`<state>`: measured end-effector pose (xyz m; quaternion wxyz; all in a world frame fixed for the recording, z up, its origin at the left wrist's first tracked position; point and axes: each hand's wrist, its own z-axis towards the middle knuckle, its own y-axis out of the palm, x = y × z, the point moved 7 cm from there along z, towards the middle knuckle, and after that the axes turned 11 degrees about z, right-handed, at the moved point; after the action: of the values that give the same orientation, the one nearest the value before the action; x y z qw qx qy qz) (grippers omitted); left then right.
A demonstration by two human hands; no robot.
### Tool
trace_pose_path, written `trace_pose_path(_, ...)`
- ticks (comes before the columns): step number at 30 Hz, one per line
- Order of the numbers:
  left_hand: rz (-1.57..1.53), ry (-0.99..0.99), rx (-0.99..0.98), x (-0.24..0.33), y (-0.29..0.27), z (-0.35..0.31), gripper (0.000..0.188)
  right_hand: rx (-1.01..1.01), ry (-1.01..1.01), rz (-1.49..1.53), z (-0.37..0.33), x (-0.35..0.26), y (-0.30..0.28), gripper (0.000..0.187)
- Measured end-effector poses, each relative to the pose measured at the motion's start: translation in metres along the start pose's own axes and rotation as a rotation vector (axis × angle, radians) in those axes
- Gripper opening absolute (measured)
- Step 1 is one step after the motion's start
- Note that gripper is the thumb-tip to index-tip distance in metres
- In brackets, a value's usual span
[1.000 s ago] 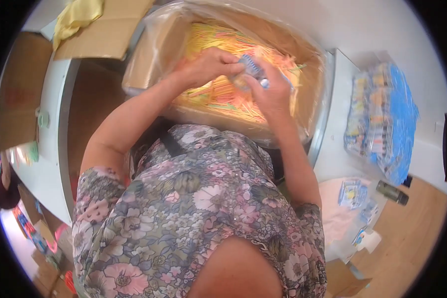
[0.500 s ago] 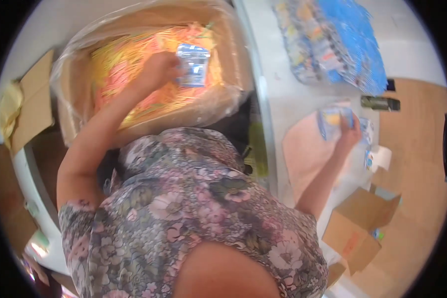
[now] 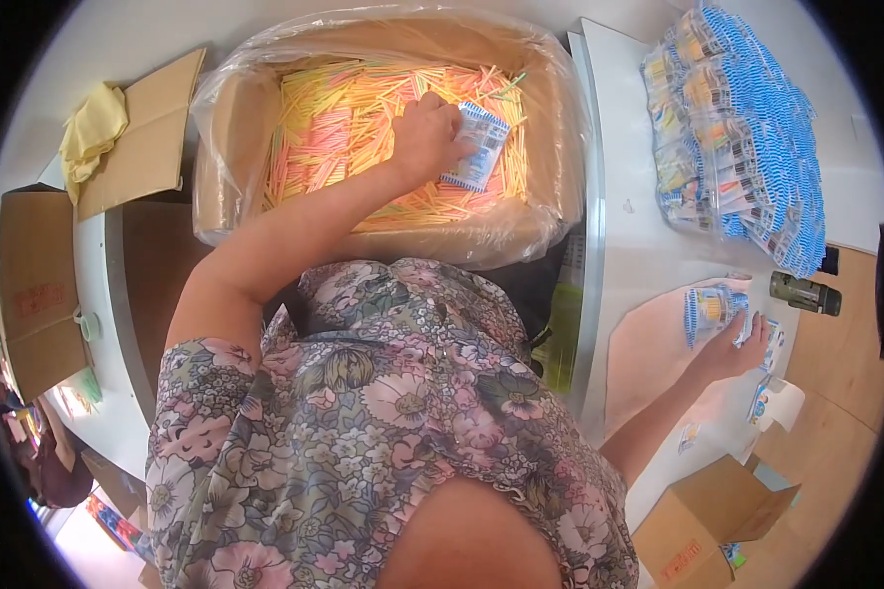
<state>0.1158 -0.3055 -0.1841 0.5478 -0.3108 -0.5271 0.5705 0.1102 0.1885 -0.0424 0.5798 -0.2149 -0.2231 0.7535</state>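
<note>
Over an open carton of thin coloured paper-like sticks (image 3: 314,162), my left hand (image 3: 428,137) is closed on the edge of a flat blue-and-white packet (image 3: 478,147). The sticks are yellow, pink and orange, and lie in a heap under the hand. On the right-hand table, my right hand (image 3: 740,351) has its fingers at the lower right corner of another blue-and-white packet (image 3: 714,311), with yellow contents showing through. That packet is on a pink cloth (image 3: 648,353). Part of the right fingers' grip is hidden by the hand.
Stacked blue-and-white packets (image 3: 746,137) stand at the far right of the table. Past the cloth lies a dark green cylinder (image 3: 805,294). An open cardboard box (image 3: 707,515) is at the near right. A yellow cloth (image 3: 94,137) hangs over a cardboard flap at left.
The whole view has shifted, so everything sits further right and lower. The left-hand packet is now tilted. My right hand stays beside the packet on the pink cloth.
</note>
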Motion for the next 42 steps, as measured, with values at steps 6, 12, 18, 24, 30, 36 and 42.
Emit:
trace_pose_path(6,-0.933,-0.013,-0.289,0.001,-0.009,0.002,0.016,-0.272,-0.340,0.746,0.011,-0.232,0.046,0.025)
trace_pose_path(12,-1.180,0.116,-0.383,0.006,-0.067,0.000,0.022,-0.887,-0.094,1.163,0.017,-0.353,0.134,0.021)
trace_pose_path(18,-1.251,-0.053,-0.208,-0.052,-0.068,-0.014,0.021,-0.947,-0.120,1.360,0.020,-0.416,0.140,0.022)
trace_pose_path(24,-0.988,-0.268,0.038,-0.102,-0.072,-0.029,0.018,-1.341,-0.123,1.536,-0.023,-0.436,0.177,0.024)
trace_pose_path(30,-1.109,-0.341,0.142,-0.123,-0.064,-0.043,0.019,-1.253,-1.018,1.027,-0.106,-0.461,0.179,0.021)
trace_pose_path(36,-1.056,-0.364,0.131,-0.117,-0.055,-0.042,0.018,-1.302,-1.161,0.898,-0.127,-0.475,0.185,0.015)
trace_pose_path(42,-1.056,-0.398,0.131,-0.119,-0.060,-0.041,0.018,-1.312,-1.213,0.947,-0.124,-0.478,0.181,0.009)
